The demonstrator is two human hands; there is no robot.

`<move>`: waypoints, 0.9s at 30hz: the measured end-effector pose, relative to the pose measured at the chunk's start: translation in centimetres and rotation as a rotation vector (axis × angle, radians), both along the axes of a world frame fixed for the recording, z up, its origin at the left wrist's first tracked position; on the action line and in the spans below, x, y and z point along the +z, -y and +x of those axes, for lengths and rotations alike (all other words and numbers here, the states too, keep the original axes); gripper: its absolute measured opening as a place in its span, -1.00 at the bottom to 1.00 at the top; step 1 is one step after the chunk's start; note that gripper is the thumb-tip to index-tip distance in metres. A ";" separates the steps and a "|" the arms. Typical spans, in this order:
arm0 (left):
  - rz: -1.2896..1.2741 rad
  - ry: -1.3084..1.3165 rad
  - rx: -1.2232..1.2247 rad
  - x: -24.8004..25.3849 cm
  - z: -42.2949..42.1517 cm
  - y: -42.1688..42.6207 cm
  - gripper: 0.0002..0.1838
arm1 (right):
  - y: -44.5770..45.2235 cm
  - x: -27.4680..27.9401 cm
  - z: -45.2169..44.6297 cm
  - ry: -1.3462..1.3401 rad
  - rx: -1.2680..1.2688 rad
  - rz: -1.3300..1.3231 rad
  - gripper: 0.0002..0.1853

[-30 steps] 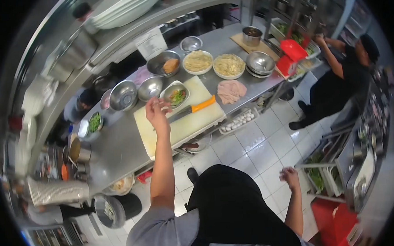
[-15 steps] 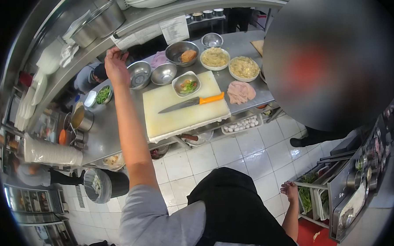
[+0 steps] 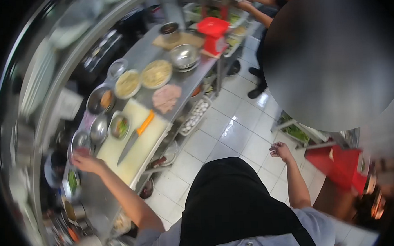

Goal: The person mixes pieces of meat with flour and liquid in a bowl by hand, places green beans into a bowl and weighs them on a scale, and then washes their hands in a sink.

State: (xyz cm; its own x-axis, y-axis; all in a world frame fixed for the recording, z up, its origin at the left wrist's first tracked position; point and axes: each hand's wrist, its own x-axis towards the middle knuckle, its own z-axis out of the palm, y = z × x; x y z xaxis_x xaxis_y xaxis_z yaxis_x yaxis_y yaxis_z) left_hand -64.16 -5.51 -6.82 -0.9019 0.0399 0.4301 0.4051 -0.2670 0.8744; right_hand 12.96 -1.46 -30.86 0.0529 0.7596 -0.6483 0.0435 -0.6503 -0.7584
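My left hand (image 3: pixel 86 162) is over the far left of the steel counter, beside a metal bowl (image 3: pixel 80 141). Its fingers are blurred, so any hold is unclear. My right hand (image 3: pixel 281 151) hangs in the air over the tiled floor, fingers loosely bent and apart, holding nothing. On the counter, a knife with an orange handle (image 3: pixel 145 122) lies on a pale cutting board (image 3: pixel 142 148). A small dish of chopped vegetables (image 3: pixel 119 125) rests on the board's upper left part. Beside the board lies a pink cloth-like item (image 3: pixel 166 98).
Two bowls of pale shredded food (image 3: pixel 156 73) (image 3: pixel 127 84), stacked steel bowls (image 3: pixel 184 57) and a red scale (image 3: pixel 213 30) stand along the counter. Below is a tray of white items (image 3: pixel 194 117). A person's arm (image 3: pixel 258 12) shows at the top; a dark blurred disc covers the upper right.
The view has swung toward the right, tilting the counter in the picture. My left hand has dropped from its raised position to beside the metal bowl. My right hand stays apart from the counter.
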 end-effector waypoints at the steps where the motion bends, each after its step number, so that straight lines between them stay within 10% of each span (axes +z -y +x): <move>1: -0.055 -0.004 -0.192 -4.5 2.5 -2.4 -0.69 | 0.7 -0.7 0.7 -0.047 -0.036 -0.016 -0.82; 6: -0.405 0.247 -0.864 -11.4 21.1 -15.7 -0.78 | 2.1 -2.7 4.4 -0.006 0.017 0.127 -0.78; 10: -0.538 -0.135 -0.925 -10.4 29.6 -22.9 -0.74 | -0.9 -0.8 6.3 -0.293 -0.316 0.022 -0.76; 19: -0.842 0.204 -1.568 -20.5 44.5 -24.7 -0.81 | -13.2 6.9 13.0 -0.469 -0.411 0.248 -0.81; 27: -0.954 0.035 -1.906 -19.3 62.0 -39.8 -0.72 | -24.2 10.4 21.0 -0.352 -0.461 0.352 -0.60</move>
State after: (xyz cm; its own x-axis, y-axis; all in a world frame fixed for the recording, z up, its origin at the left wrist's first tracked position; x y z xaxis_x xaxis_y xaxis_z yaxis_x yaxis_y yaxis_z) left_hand -2.17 34.29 -26.16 0.4914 0.8240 -0.2821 0.2277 0.1911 0.9548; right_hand 33.94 22.72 -20.47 0.2529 0.8791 -0.4040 -0.4669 -0.2549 -0.8468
